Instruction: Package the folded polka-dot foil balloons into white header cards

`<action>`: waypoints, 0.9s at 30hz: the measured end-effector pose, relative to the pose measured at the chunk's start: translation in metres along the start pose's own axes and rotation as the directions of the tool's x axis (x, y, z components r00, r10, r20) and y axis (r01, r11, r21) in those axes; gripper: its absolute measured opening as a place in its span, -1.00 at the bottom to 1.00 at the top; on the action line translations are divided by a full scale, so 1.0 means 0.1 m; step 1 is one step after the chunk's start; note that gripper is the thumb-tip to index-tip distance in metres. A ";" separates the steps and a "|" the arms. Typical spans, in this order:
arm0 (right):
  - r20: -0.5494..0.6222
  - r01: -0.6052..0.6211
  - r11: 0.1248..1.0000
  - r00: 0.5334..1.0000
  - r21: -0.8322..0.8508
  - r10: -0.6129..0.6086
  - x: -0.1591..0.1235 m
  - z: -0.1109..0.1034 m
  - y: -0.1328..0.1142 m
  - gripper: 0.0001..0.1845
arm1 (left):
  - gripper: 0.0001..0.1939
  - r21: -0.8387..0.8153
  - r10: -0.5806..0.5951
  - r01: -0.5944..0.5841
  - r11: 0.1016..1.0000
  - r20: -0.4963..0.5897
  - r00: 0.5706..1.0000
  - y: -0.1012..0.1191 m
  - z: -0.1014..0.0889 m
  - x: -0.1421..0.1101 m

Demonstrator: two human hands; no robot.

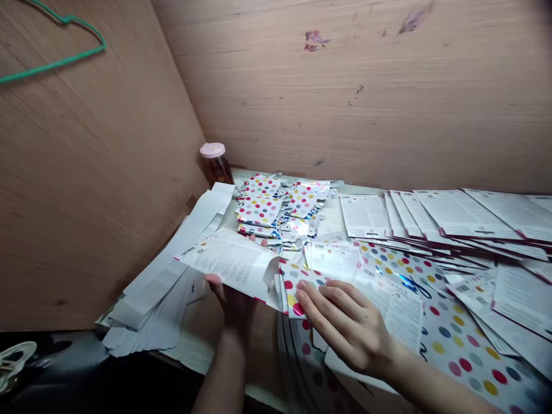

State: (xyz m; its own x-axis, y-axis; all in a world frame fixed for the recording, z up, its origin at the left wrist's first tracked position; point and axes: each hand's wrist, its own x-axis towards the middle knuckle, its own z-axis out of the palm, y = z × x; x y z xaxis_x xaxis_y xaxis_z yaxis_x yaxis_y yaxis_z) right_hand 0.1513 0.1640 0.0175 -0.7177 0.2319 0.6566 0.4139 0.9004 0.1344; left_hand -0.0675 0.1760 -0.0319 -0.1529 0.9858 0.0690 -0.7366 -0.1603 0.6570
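Observation:
My left hand [236, 302] is closed on a white printed paper sleeve [235, 261], thumb at the near edge and fingertips at the far edge. The sleeve's right end gapes open. At that opening, my right hand [349, 325] grips a folded polka-dot packet [297, 275], fingers flat along its top. The packet's left edge meets the sleeve's mouth; how far inside it reaches, I cannot tell. Behind the hands stand stacks of folded polka-dot packets [261, 210]. More printed sleeves [390, 307] lie under and beside my right hand.
Blank white papers [172, 267] are fanned along the left wall. Overlapping printed sleeves [457, 213] fill the right side, over a polka-dot sheet [457, 328]. A pink-lidded jar [215, 164] stands in the back corner. A green hanger [64, 60] hangs on the left wall.

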 end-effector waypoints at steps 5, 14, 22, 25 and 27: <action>0.115 -0.120 0.966 0.982 -0.230 0.150 -0.05 -0.09 -0.30 -0.66 | 0.07 -0.068 -0.182 0.191 0.979 0.124 0.975 -0.33 0.17 -0.25; 0.227 -0.428 0.902 0.886 0.063 0.404 -0.48 -0.53 -0.68 -0.45 | 0.06 -0.019 -0.211 0.213 0.977 0.069 0.975 -0.50 0.59 -0.46; 0.138 -0.628 0.650 0.756 0.428 0.639 -0.67 -0.26 -0.73 -0.52 | 0.02 -0.089 -0.476 0.497 0.863 0.187 0.859 -0.98 0.69 -0.91; 0.154 -0.689 0.623 0.707 0.371 0.691 -0.61 -0.10 -0.72 -0.65 | -0.12 -0.123 -0.524 0.541 0.832 0.145 0.839 -1.12 0.73 -1.04; 0.214 -0.741 0.598 0.666 0.306 0.715 -0.64 -0.06 -0.75 -0.65 | -0.15 -0.132 -0.533 0.549 0.826 0.136 0.835 -1.15 0.75 -1.11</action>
State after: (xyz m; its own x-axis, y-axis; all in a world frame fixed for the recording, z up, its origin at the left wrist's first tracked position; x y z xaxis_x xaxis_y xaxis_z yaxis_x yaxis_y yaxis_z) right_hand 0.1693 0.0794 -0.0296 -0.3019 0.8769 0.3739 0.6076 0.4792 -0.6334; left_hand 0.0833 0.0887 -0.0589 0.3547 0.9154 -0.1905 -0.7789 0.4020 0.4814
